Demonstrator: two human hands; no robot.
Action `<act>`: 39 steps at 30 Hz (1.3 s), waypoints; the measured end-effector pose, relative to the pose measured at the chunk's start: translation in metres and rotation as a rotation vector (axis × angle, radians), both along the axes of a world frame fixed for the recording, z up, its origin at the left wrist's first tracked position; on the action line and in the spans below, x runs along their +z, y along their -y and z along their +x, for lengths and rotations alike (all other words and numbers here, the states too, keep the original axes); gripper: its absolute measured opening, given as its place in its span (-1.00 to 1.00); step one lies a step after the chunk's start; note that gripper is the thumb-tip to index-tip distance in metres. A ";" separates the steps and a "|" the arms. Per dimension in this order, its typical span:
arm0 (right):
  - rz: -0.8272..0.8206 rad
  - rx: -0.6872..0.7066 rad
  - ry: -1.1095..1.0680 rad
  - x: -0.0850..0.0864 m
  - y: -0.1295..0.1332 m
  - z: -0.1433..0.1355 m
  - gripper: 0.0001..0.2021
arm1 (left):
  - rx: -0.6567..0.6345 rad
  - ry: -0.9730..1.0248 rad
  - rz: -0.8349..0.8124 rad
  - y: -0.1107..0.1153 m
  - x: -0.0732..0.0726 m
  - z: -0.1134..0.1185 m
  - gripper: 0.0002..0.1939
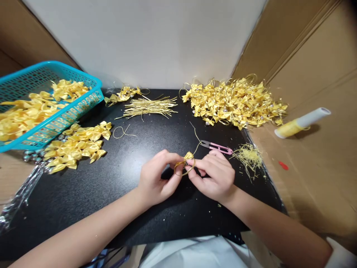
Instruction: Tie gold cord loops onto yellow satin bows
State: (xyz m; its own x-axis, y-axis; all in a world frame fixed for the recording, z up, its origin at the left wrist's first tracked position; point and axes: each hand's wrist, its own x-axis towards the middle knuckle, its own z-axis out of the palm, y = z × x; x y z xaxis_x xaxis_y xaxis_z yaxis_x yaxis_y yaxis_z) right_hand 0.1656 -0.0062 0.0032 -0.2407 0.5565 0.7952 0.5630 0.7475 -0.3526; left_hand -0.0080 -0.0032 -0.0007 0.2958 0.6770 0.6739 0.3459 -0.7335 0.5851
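Near the middle of the black table, my left hand (160,176) pinches a small yellow bow (189,156) and a looped gold cord (192,169) between thumb and fingers. My right hand (213,173) closes on the other side of the same bow and loop, its fingertips nearly meeting those of my left. A thin yellow thread (195,133) runs up from the bow, past the tip of pink-handled thread snips (219,147), which lie just beyond my right hand. The fingers partly cover the bow.
A blue basket (52,128) of yellow bows stands at left, with loose bows (80,143) and silver bells (33,156) beside it. Gold cords (150,107) lie at the back, finished bows (237,102) heap at back right, thread scraps (249,158) at right, a thread spool (292,128) beyond.
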 end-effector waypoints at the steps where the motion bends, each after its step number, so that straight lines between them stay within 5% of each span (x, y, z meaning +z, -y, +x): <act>1: 0.005 -0.004 0.012 0.000 0.000 0.000 -0.93 | 0.001 -0.002 0.000 0.000 0.000 0.000 -0.73; 18: -0.073 0.007 0.036 0.002 0.000 0.001 -0.89 | -0.011 0.003 -0.146 0.003 0.005 0.001 -0.75; 23: -0.105 0.033 0.039 0.006 -0.009 0.011 -0.88 | -0.019 0.200 -0.514 -0.001 0.005 0.001 -0.89; 26: -0.263 -0.120 0.139 0.009 -0.025 0.032 -0.98 | -0.094 0.429 -0.805 -0.006 0.004 0.003 -0.93; 28: -0.410 -0.237 0.302 0.010 -0.035 0.048 -0.78 | -0.133 0.561 -0.945 -0.008 0.004 0.004 -0.92; 32: -0.565 -0.301 0.543 0.008 -0.045 0.068 -0.78 | -0.173 0.736 -1.141 -0.010 0.005 0.007 -0.91; 39: -0.500 -0.303 0.619 0.001 -0.047 0.071 -0.85 | -0.207 0.820 -1.307 -0.012 0.004 0.007 -0.84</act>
State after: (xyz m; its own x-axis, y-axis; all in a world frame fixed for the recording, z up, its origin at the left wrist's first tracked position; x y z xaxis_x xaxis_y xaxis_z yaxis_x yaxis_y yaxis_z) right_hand 0.2367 0.0412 0.0044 -0.3353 0.9178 0.2127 0.9137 0.3718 -0.1641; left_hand -0.0011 0.0084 0.0038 0.3144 0.8966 -0.3119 -0.4162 0.4255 0.8035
